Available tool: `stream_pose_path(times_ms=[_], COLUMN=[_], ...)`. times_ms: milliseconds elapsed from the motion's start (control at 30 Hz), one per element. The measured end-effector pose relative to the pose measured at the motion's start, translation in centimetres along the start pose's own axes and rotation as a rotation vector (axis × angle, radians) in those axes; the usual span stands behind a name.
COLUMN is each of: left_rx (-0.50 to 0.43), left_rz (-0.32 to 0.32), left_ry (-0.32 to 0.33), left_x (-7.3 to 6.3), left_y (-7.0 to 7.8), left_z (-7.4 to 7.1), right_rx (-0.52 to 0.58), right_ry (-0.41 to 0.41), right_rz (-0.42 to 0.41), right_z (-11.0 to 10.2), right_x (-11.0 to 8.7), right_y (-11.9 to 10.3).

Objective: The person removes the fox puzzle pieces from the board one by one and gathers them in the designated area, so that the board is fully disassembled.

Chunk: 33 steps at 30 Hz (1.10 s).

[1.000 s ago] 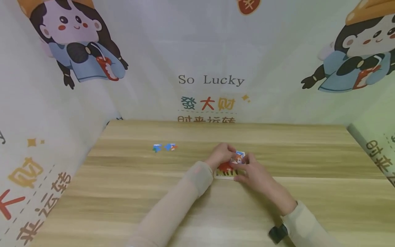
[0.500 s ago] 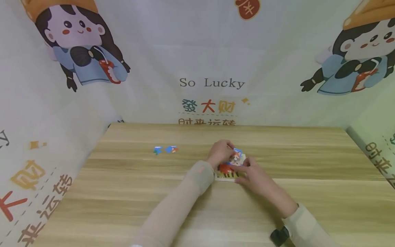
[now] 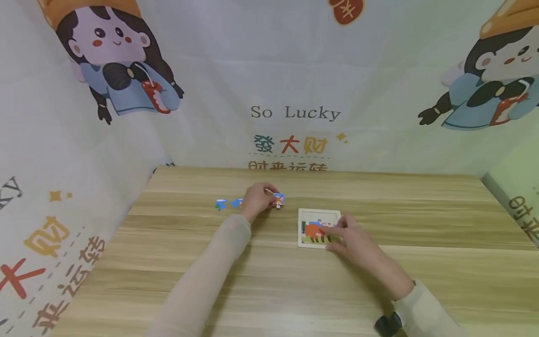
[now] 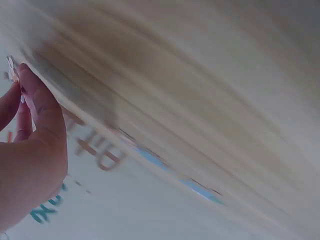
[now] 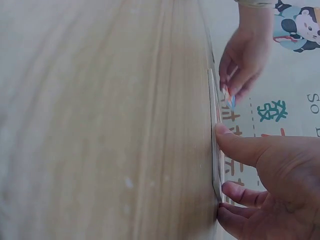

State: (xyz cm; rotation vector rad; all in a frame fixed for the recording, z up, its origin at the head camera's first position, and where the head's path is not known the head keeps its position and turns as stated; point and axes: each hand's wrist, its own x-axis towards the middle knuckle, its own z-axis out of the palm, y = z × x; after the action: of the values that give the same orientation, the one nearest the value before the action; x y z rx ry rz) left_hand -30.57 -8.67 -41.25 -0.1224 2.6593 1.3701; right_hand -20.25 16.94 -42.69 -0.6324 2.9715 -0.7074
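Observation:
In the head view a square puzzle board (image 3: pixel 300 229) with a pale rim lies on the table. Pieces in its lower part show a red-orange animal body; bare backing shows in its upper part. My left hand (image 3: pixel 258 200) is left of the board and pinches a blue, orange and white puzzle piece (image 3: pixel 278 200) between thumb and fingers, raised off the table in the right wrist view. My right hand (image 3: pixel 358 241) holds the board at its right side, one finger lying over the pieces. The right wrist view shows its thumb (image 5: pixel 227 132) against the board.
Two loose puzzle pieces lie to the left on the wooden table (image 3: pixel 269 290): a blue and green puzzle piece (image 3: pixel 220 204) and a blue puzzle piece (image 3: pixel 236 203) partly behind the left hand. A printed curtain (image 3: pixel 290 70) stands behind the table and along its sides.
My left hand has lifted the puzzle piece from the board's upper part and carried it left, near the loose pieces. The right hand has stayed at the board.

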Motion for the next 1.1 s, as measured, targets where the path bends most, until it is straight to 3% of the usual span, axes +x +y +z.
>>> stream_pose_path(times_ms=[233, 400, 567, 800, 867, 1100], left_rx=[0.047, 0.074, 0.017, 0.068, 0.073, -0.083], left_rz=[-0.041, -0.045, -0.065, -0.013, 0.013, 0.062], left_ry=[0.038, 0.047, 0.026, 0.06, 0.048, -0.113], left_x=[-0.3, -0.4, -0.3, -0.4, -0.6, -2.3], left_y=[-1.8, -1.6, -1.4, -1.2, -1.0, 0.2], left_z=[-1.6, -1.9, -2.4, -3.5, -3.5, -1.8], right_rx=[0.011, 0.008, -0.003, 0.007, 0.005, -0.005], right_ry=[-0.02, -0.015, -0.006, -0.012, -0.013, -0.017], right_rz=[0.015, 0.017, 0.004, -0.003, -0.001, -0.003], right_z=[0.3, 0.4, 0.3, 0.2, 0.0, -0.2], right_x=[-0.5, -0.6, -0.5, -0.1, 0.0, -0.1], right_y=[-0.4, -0.2, 0.0, 0.1, 0.2, 0.1])
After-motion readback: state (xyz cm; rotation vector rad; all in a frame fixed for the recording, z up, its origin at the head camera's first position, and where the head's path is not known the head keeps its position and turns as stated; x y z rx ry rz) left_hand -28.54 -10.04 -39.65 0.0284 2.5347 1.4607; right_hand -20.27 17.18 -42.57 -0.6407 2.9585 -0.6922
